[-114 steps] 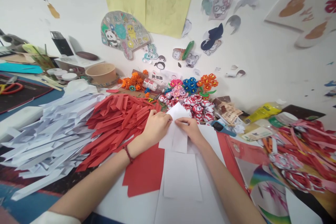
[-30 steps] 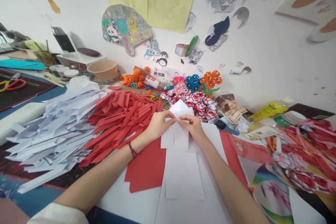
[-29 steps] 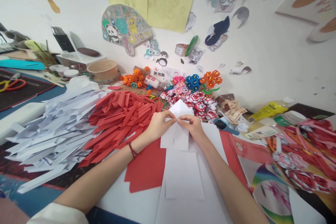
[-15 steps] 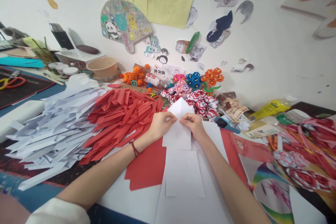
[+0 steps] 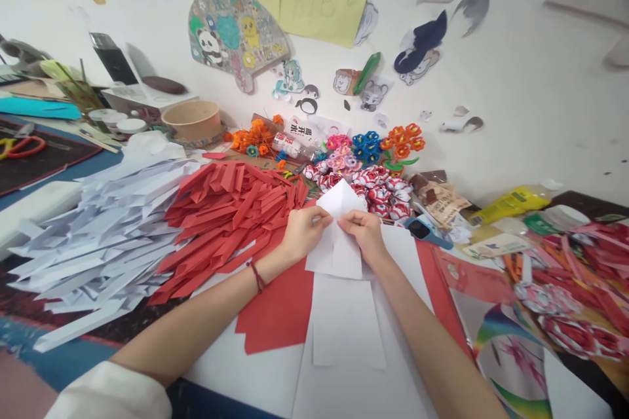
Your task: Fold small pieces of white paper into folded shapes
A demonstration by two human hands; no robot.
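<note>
A white sheet of paper (image 5: 346, 252) with a pointed top and a crease down its middle is pinched between my two hands. My left hand (image 5: 305, 230) grips its left side, thumb and fingers pressed together. On the opposite side, my right hand (image 5: 362, 229) pinches it the same way, fingertips close to those of the left. Just below lies a rectangular piece of white paper (image 5: 348, 327) on larger white sheets (image 5: 403, 340). Red paper (image 5: 278, 308) lies flat under my left forearm.
Folded white strips (image 5: 108, 229) and folded red strips (image 5: 230, 209) are heaped at the left. Red-and-white paper flowers (image 5: 381, 190) sit behind my hands. Scissors (image 5: 24, 144) lie far left. A blue watch (image 5: 426, 232) and a yellow bottle (image 5: 511, 203) stand to the right.
The camera view has shifted slightly. Both hands keep their pinch on the folded white paper, with hardly any movement.
</note>
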